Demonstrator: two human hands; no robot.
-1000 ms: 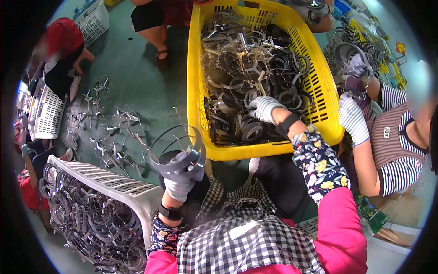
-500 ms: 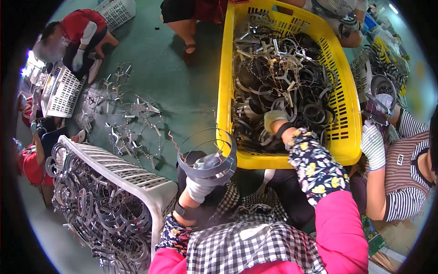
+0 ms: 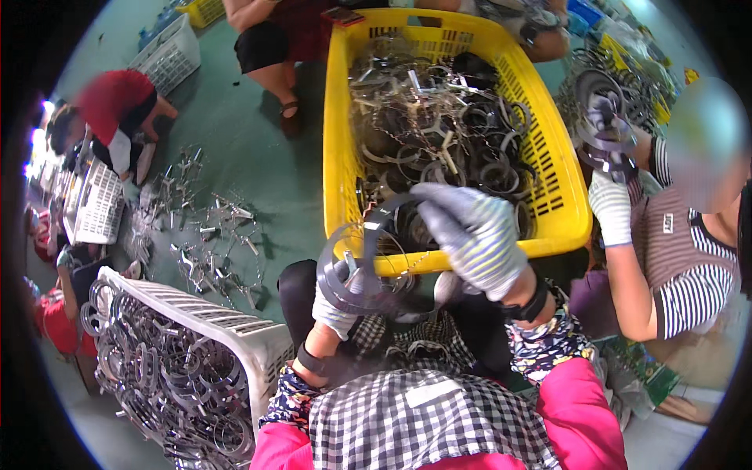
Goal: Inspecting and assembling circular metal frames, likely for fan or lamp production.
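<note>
Head view: left hand (image 3: 338,301), gloved, grip closed on a metal ring clamp (image 3: 354,270) above the lap, just before the yellow crate's (image 3: 338,157) near rim. Right hand (image 3: 478,235) pinching the band's upper end. Best kept steady, guiding band ends together without snagging.

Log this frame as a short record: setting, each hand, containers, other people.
setting: green floor, workers seated around crates
left hand: gloved left hand holds a metal ring
right hand: gloved right hand raised over the ring, touching a curved metal band
containers: yellow crate of metal rings ahead; white basket of rings at left
others: striped-shirt person at right, handling rings
</note>
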